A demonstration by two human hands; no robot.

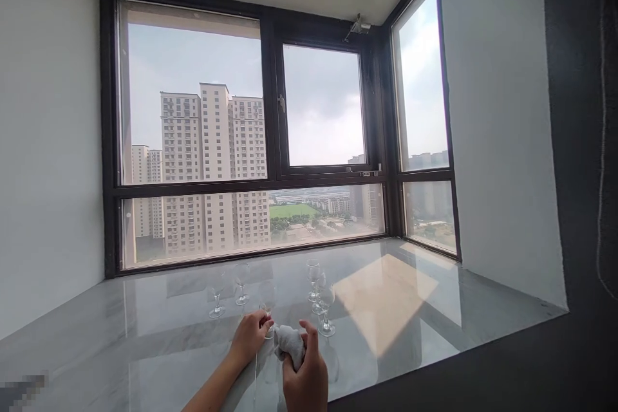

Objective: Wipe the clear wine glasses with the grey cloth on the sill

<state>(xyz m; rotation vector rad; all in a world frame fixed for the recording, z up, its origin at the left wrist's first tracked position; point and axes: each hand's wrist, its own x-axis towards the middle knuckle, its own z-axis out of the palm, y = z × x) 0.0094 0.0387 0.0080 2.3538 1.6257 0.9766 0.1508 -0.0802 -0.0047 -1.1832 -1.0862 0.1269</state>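
My left hand (252,333) is closed on the stem of a clear wine glass (267,299), whose bowl rises above the fingers. Just to the right, my right hand (306,370) grips a crumpled grey-white cloth (288,342), close beside the glass's foot. Two clear glasses stand upright to the left, one nearer (217,296) and one farther back (242,283). On the right, several more stand in a close group, the nearest (327,312) just beyond my right hand.
The glasses stand on a glossy grey window ledge (168,347) with a bright sunlit patch. Dark-framed windows (193,190) rise behind it, and white walls (48,141) flank both sides. The ledge's front edge slants across the lower right.
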